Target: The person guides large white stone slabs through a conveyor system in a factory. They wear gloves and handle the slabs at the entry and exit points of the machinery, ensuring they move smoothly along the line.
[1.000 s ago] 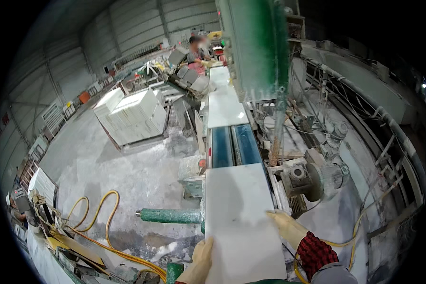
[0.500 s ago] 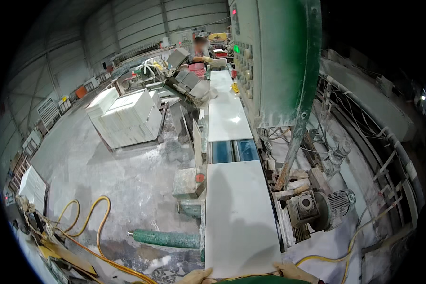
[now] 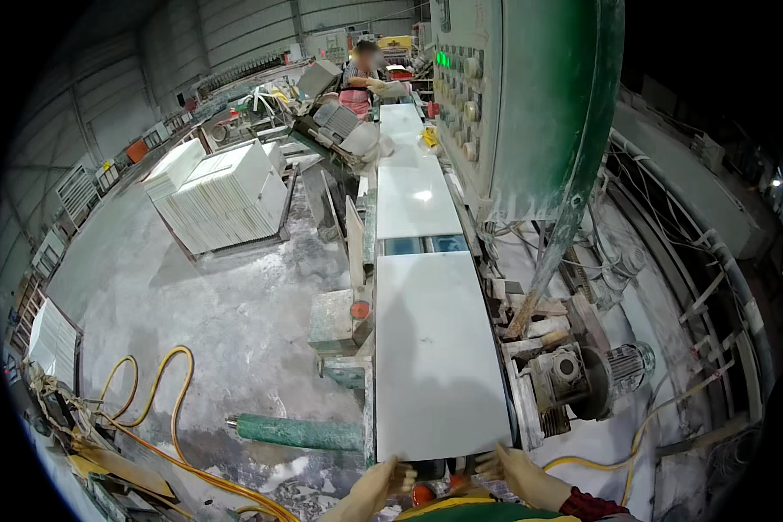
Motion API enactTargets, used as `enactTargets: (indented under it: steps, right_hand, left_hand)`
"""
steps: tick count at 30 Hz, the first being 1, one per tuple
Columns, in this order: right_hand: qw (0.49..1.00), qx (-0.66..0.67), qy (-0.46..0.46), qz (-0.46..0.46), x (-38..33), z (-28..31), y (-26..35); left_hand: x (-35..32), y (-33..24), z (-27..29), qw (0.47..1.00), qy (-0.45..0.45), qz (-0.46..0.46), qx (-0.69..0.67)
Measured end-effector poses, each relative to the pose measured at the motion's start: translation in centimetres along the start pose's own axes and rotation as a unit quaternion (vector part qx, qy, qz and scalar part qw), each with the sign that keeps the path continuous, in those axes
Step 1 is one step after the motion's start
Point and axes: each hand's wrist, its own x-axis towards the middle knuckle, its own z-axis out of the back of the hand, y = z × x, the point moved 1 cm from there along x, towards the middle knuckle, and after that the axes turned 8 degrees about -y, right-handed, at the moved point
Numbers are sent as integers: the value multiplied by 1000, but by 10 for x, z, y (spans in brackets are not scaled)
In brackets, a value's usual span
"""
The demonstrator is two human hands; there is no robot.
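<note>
White slab point(image 3: 439, 348) shifted forward, gap to slab ahead point(image 3: 418, 196) narrower, not closed. Lies flat on blue conveyor belt point(image 3: 449, 244). Left hand point(image 3: 376, 485), right hand point(image 3: 524, 478): fingers loosely extended near rear edge, contact unclear.

right sleeve point(image 3: 590, 504): red and black check | torso garment point(image 3: 491, 511): green | edging point(image 3: 441, 505): yellow

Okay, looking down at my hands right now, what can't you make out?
All in the head view:
Blue belt: mostly covered by the near white slab and the slabs beyond.
Left hand and right hand: fingertip contact with the slab's edge is too fine to tell.
Left forearm: cut off by the lower edge.
Control panel: markings too small.
</note>
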Motion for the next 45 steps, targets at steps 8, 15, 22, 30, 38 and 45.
enactTargets:
  steps: [8, 15, 22, 30, 38, 45]
  right_hand:
    - [999, 29, -18, 14, 116, 29, -65]
    - [998, 24, -21, 54, 100, -4, 17]
    - [929, 269, 249, -61, 175, 26, 19]
    - [968, 204, 143, -30, 162, 15, 41]
    - [990, 1, -102, 92, 132, -25, 67]
    - [983, -122, 4, 138, 105, -44, 69]
  left_hand:
    - [40, 1, -4, 993, 27, -107, -37]
    - [63, -39, -17, 991, 10, -116, -59]
    - [87, -60, -26, 990, -1, -118, -73]
    - [92, -72, -29, 985, 41, -133, -106]
    - [120, -65, -27, 977, 27, -177, -114]
    - [50, -17, -14, 968, 81, -229, 60]
